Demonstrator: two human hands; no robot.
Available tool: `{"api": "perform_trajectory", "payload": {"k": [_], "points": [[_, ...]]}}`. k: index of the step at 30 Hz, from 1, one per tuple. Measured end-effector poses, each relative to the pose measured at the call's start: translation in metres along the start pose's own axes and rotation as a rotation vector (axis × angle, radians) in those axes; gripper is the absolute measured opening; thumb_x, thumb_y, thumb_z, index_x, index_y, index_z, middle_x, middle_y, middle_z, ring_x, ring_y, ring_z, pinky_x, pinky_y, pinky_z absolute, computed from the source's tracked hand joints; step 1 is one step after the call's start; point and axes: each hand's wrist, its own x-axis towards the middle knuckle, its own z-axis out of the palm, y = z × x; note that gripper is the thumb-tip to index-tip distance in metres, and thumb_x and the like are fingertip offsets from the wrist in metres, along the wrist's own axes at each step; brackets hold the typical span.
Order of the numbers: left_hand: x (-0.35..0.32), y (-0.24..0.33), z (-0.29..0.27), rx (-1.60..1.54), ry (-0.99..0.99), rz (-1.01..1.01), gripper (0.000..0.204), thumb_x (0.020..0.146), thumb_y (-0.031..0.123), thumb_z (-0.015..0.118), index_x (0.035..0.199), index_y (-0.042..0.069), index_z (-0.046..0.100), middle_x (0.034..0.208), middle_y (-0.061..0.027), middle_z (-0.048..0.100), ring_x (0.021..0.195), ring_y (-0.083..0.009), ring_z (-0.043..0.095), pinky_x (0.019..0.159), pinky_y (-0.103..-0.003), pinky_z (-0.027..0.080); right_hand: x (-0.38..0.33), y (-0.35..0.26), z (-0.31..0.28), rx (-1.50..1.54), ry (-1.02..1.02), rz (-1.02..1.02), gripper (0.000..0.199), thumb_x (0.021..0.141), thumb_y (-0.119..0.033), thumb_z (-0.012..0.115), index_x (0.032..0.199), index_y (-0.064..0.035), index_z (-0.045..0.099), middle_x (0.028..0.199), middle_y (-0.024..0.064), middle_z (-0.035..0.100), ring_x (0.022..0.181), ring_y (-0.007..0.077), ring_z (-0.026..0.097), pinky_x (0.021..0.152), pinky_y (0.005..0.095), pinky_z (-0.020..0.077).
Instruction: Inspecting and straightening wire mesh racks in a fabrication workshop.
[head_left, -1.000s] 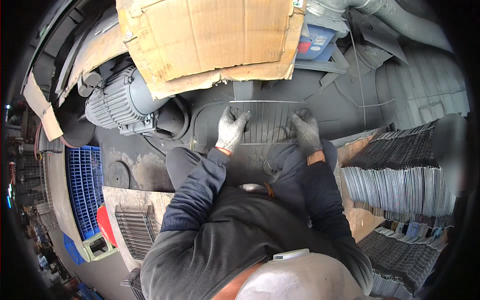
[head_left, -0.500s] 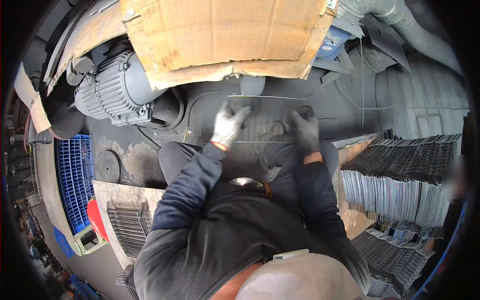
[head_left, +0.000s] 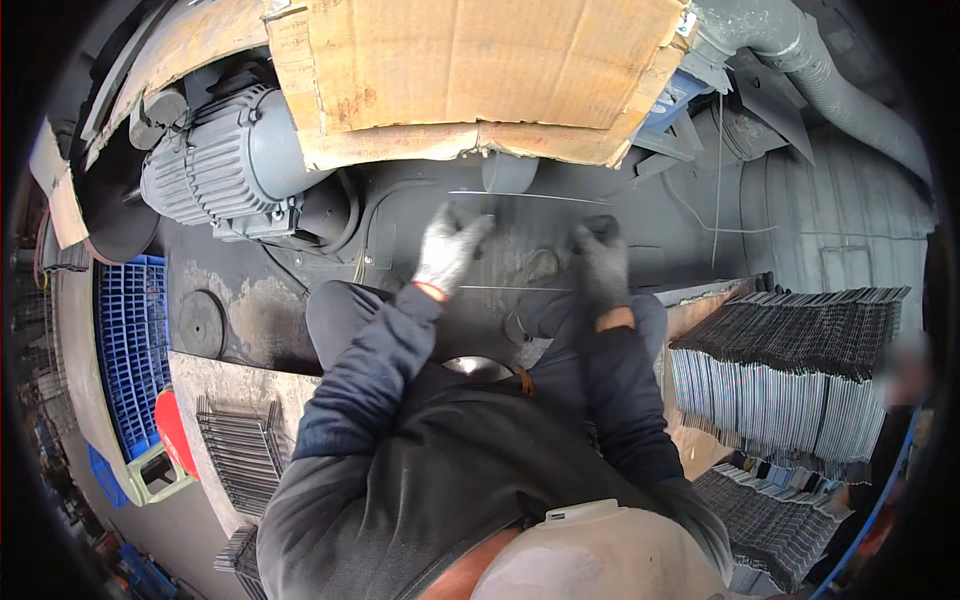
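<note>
Gloved in pale grey, my left hand (head_left: 450, 250) is closed at the left side of a thin rectangular frame (head_left: 530, 195). My right hand (head_left: 604, 258), in a darker, dirty glove, closes at its right side. Both hands are above my knees. Two bright straight edges of the frame show, one beyond my hands and one nearer my lap. Between them the piece looks dark and blurred, and a shoe (head_left: 541, 266) shows through. The fingertips are partly smeared by motion.
A cardboard sheet (head_left: 480, 70) hangs ahead, with a grey motor (head_left: 225, 165) at its left. Tall stacks of thin dark panels (head_left: 790, 370) stand on my right. More wire pieces (head_left: 240, 455) lie on a board at my left, near a blue plastic crate (head_left: 133, 350).
The whole view has shifted slightly, with the surroundings sliding left. Both hands keep hold of the frame in nearly the same place.
</note>
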Motion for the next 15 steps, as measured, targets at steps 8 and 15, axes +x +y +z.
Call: {"api": "perform_trajectory", "payload": {"k": [8, 15], "points": [[-0.009, 0.003, -0.058, 0.008, 0.106, -0.130, 0.026, 0.099, 0.016, 0.081, 0.108, 0.002, 0.061, 0.075, -0.0038, 0.066, 0.057, -0.0119, 0.059, 0.052, -0.030, 0.049, -0.001, -0.001, 0.061, -0.189, -0.100, -0.023, 0.014, 0.100, -0.014, 0.074, 0.108, -0.0029, 0.072, 0.090, 0.0021, 0.069, 0.077, 0.0132, 0.061, 0.071, 0.0325, 0.0516], [-0.011, 0.061, -0.018, 0.204, 0.005, -0.233, 0.038, 0.091, 0.027, 0.087, 0.102, -0.003, 0.066, 0.072, -0.0047, 0.066, 0.060, -0.0131, 0.060, 0.054, -0.032, 0.048, -0.013, -0.028, 0.008, -0.014, -0.141, 0.124, 0.023, 0.101, -0.013, 0.070, 0.122, -0.0026, 0.071, 0.094, 0.0015, 0.071, 0.077, 0.0128, 0.064, 0.067, 0.0282, 0.0499]]}}
